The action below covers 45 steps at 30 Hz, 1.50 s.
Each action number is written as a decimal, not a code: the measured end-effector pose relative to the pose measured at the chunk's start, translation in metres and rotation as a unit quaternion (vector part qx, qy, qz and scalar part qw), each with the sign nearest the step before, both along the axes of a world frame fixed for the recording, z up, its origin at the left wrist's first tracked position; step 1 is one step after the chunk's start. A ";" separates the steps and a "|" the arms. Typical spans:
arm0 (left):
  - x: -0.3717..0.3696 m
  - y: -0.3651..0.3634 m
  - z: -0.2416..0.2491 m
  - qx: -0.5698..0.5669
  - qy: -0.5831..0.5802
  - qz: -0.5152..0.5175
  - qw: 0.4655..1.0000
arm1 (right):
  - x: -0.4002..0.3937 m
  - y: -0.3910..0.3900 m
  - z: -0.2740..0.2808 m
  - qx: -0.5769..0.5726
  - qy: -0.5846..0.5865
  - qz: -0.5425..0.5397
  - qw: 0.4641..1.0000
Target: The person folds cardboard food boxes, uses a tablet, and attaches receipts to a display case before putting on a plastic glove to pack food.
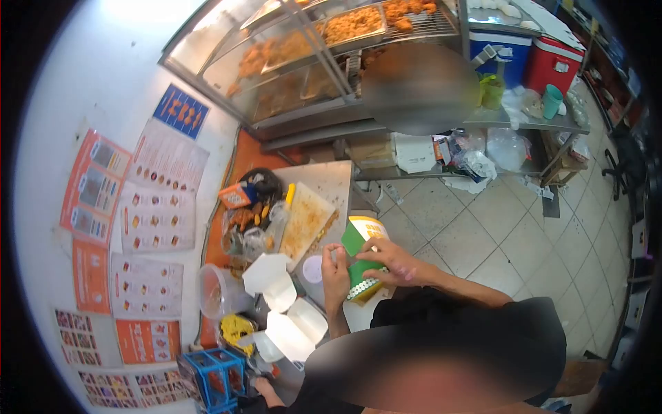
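A green, white and yellow printed carton (365, 272) is between my hands, with its flap standing up. My right hand (386, 261) grips it from the right, fingers bent over its side and upper edge. At its left edge is my left hand (335, 272), fingers curled together against the carton. A small round light-purple lid or tub (312, 269) lies just left of my left hand. Two white folded boxes stand open on the counter, one (279, 293) behind the other (296, 328).
A cutting board (307, 221) with crumbs, a clear bucket (221, 290), a yellow-filled bowl (238, 331) and a blue wire basket (217, 376) are left. Another hand (264, 390) shows low left. Behind are a glass food case (331, 55) and a metal table (552, 124) with coolers.
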<state>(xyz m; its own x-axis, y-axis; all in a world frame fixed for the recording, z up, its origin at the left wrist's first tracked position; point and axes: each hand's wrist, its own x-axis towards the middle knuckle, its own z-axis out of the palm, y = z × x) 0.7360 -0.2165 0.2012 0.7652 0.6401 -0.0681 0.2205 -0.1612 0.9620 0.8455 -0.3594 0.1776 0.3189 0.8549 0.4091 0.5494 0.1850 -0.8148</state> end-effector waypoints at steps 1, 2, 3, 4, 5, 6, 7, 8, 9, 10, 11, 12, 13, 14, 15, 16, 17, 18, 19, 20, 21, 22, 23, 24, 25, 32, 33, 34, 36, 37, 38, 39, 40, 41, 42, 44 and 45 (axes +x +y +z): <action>0.012 0.006 -0.006 0.001 0.001 -0.013 1.000 | 0.005 0.003 0.007 -0.014 -0.085 -0.022 0.996; 0.025 0.014 -0.018 0.017 -0.027 0.006 0.999 | 0.009 0.006 0.016 -0.030 -0.133 -0.041 0.990; 0.039 0.022 -0.028 0.032 -0.054 0.025 0.998 | 0.018 0.011 0.016 -0.032 -0.130 -0.053 0.990; 0.059 0.026 -0.029 0.054 -0.095 0.035 0.993 | 0.030 0.016 0.015 -0.060 -0.161 -0.042 0.984; 0.070 0.033 -0.025 0.053 -0.096 0.026 0.994 | 0.045 0.022 0.015 -0.088 -0.194 -0.029 0.977; 0.077 0.044 -0.017 0.019 -0.076 -0.019 0.997 | 0.064 0.026 0.014 -0.088 -0.195 -0.036 0.976; 0.085 0.057 -0.009 -0.014 -0.055 -0.062 0.996 | 0.086 0.028 0.012 -0.048 -0.220 -0.064 0.972; 0.089 0.081 -0.016 -0.005 -0.071 -0.098 0.993 | 0.107 0.031 0.010 -0.008 -0.242 -0.092 0.966; 0.089 0.102 -0.020 -0.003 -0.064 -0.101 0.993 | 0.129 0.029 0.026 0.027 -0.203 -0.140 0.969; 0.092 0.122 -0.020 0.001 -0.058 -0.118 0.991 | 0.152 0.029 0.034 0.047 -0.193 -0.180 0.964; 0.099 0.146 -0.026 0.003 -0.060 -0.133 0.989 | 0.172 0.029 0.040 0.049 -0.198 -0.181 0.962; 0.104 0.181 -0.052 -0.036 -0.125 -0.221 0.967 | 0.191 0.029 0.045 0.033 -0.170 -0.203 0.964; 0.120 0.179 -0.056 -0.039 -0.136 -0.216 0.966 | 0.209 0.031 0.047 0.015 -0.145 -0.223 0.964; 0.139 0.167 -0.057 -0.127 -0.256 -0.198 0.938 | 0.226 0.035 0.047 0.011 -0.155 -0.217 0.964; 0.157 0.152 -0.058 -0.213 -0.368 -0.173 0.888 | 0.241 0.038 0.045 0.000 -0.043 -0.184 0.982; 0.178 0.139 -0.056 -0.217 -0.375 -0.166 0.886 | 0.255 0.043 0.043 -0.011 0.073 -0.150 0.986; 0.201 0.128 -0.050 -0.262 -0.412 -0.158 0.858 | 0.267 0.047 0.041 -0.018 0.071 -0.143 0.987; 0.214 0.120 -0.046 -0.305 -0.446 -0.148 0.828 | 0.274 0.053 0.038 0.000 0.176 -0.144 0.974; 0.220 0.115 -0.044 -0.303 -0.449 -0.137 0.829 | 0.283 0.058 0.037 0.018 0.280 -0.143 0.949; 0.228 0.111 -0.044 -0.348 -0.410 -0.098 0.837 | 0.294 0.063 0.039 0.002 0.286 -0.130 0.949; 0.234 0.108 -0.041 -0.392 -0.369 -0.057 0.841 | 0.304 0.068 0.041 -0.005 0.286 -0.122 0.950; 0.241 0.105 -0.031 -0.409 -0.393 -0.087 0.819 | 0.313 0.075 0.045 -0.053 0.299 -0.126 0.944; 0.248 0.106 -0.025 -0.412 -0.395 -0.071 0.818 | 0.321 0.082 0.048 -0.104 0.312 -0.129 0.936; 0.253 0.109 -0.020 -0.325 -0.375 -0.024 0.868 | 0.327 0.095 0.039 -0.125 0.314 -0.116 0.934; 0.256 0.109 -0.016 -0.239 -0.347 0.033 0.906 | 0.331 0.111 0.023 -0.111 0.230 -0.201 0.946; 0.258 0.118 0.025 -0.263 -0.408 0.224 0.845 | 0.280 0.160 0.054 0.060 -0.038 0.156 0.985; 0.254 0.118 0.028 -0.287 -0.433 0.226 0.824 | 0.275 0.164 0.052 0.074 -0.035 0.185 0.979; 0.251 0.118 0.033 -0.305 -0.461 0.218 0.805 | 0.273 0.172 0.052 0.096 -0.034 0.208 0.973; 0.251 0.110 0.046 -0.316 -0.478 0.269 0.774 | 0.282 0.180 0.059 0.093 -0.051 0.260 0.960; 0.250 0.107 0.048 -0.339 -0.491 0.292 0.747 | 0.286 0.182 0.059 0.091 -0.075 0.283 0.952; 0.247 0.106 0.045 -0.355 -0.506 0.293 0.729 | 0.288 0.185 0.057 0.081 -0.045 0.316 0.944; 0.244 0.106 0.042 -0.350 -0.509 0.303 0.726 | 0.286 0.187 0.056 0.080 -0.042 0.328 0.940; 0.239 0.107 0.040 -0.345 -0.522 0.295 0.722 | 0.284 0.187 0.056 0.068 0.056 0.366 0.927; 0.236 0.107 0.038 -0.341 -0.534 0.285 0.719 | 0.283 0.188 0.056 0.053 0.153 0.398 0.903; 0.237 0.106 0.038 -0.336 -0.535 0.294 0.717 | 0.288 0.190 0.054 0.063 0.093 0.416 0.902; 0.238 0.106 0.040 -0.330 -0.529 0.319 0.714 | 0.280 0.189 0.069 0.078 0.020 0.396 0.915; 0.240 0.104 0.042 -0.333 -0.527 0.323 0.712 | 0.276 0.188 0.073 0.096 -0.055 0.363 0.925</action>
<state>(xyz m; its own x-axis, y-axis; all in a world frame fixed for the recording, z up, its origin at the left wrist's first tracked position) 0.9759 -0.1123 0.2431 0.1753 0.9763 -0.1271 -0.8596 0.2147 0.4637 1.1210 -0.1715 0.2508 -0.3642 0.7357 0.5711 0.3012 0.6733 -0.6752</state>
